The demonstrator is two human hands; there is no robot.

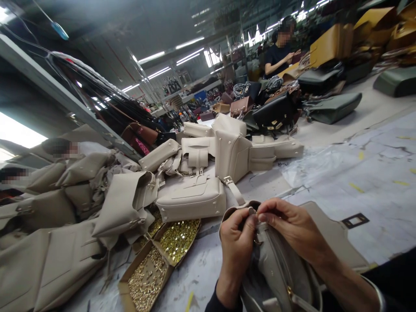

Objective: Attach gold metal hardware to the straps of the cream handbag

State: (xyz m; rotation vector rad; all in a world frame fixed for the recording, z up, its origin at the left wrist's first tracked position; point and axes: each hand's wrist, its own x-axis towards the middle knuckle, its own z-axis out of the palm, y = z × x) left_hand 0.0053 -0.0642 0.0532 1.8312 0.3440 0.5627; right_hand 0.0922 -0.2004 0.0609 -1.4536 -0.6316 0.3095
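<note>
Evidently, the left hand [236, 242] has its grip closed on the rim of an open beige bag [274, 264] at the lower right of the frame, and the right hand [289, 223] has its fingertips together at that same edge (what they pinch, I can't tell). Toward bottom centre-left on the counter [380, 177], gold-coloured bits [147, 277] fill a cardboard tray [124, 288].

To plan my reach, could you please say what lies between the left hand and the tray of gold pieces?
In the head view, only pale tabletop shows between the left hand and the tray.
</note>
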